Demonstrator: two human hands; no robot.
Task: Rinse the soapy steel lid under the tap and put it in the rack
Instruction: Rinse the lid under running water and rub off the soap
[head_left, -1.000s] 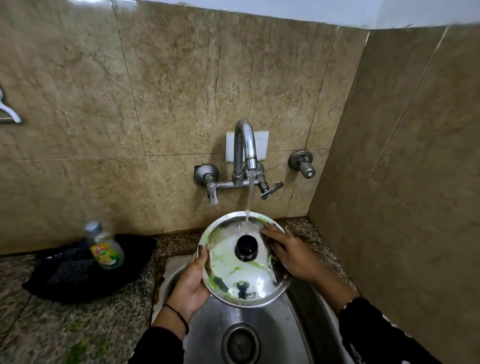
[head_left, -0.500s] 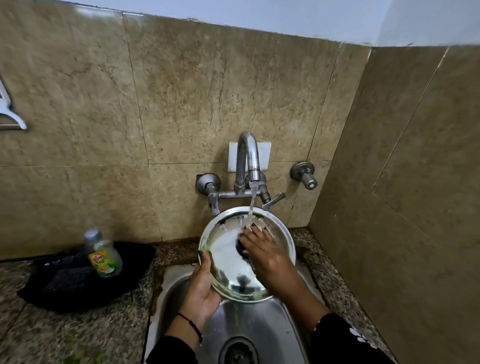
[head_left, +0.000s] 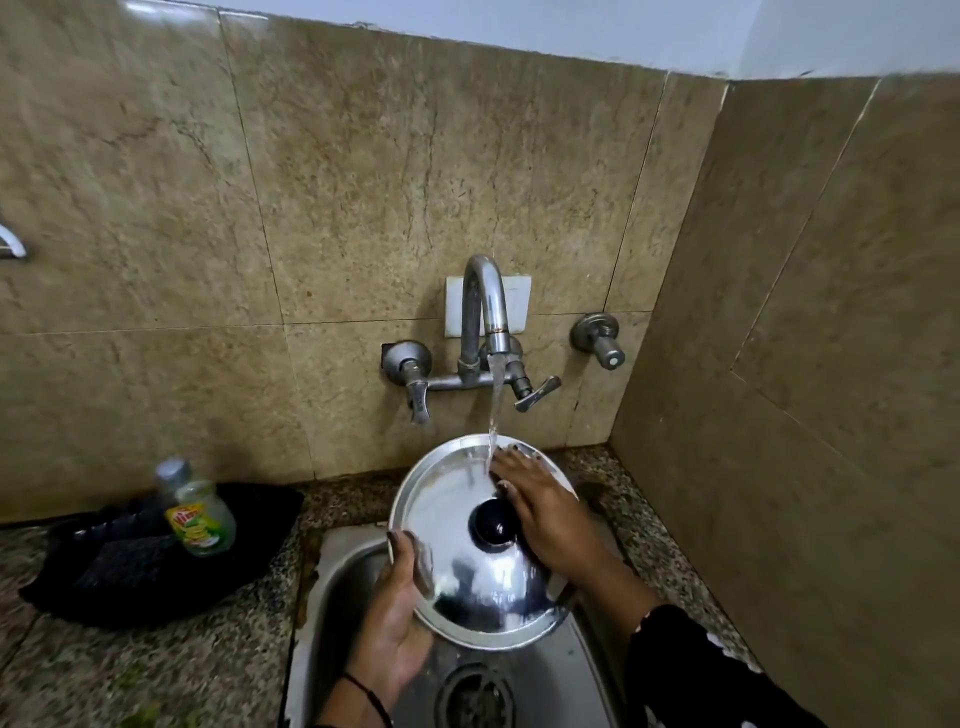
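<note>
Both hands on the steel lid (head_left: 467, 561), held tilted over the sink (head_left: 343, 582) with its top side toward me and the black knob (head_left: 492, 524) near centre. My left hand (head_left: 397, 618) cups the lid's lower-left rim from beneath, thumb (head_left: 408, 558) over the edge onto the shiny face, fingers curled behind out of sight. My right hand (head_left: 545, 512) lies flat on the upper right of the lid, fingers spread and extended, fingertips at the far rim. Water stream (head_left: 493, 410) from the tap (head_left: 485, 312) lands on the lid's far edge, just beside my right fingertips. Lid face looks clean and reflective. Dish soap bottle (head_left: 195, 512) stands on a black cloth (head_left: 130, 566) on the counter (head_left: 156, 665), well left of the sink. Drain (head_left: 475, 696) sits below the lid.
</note>
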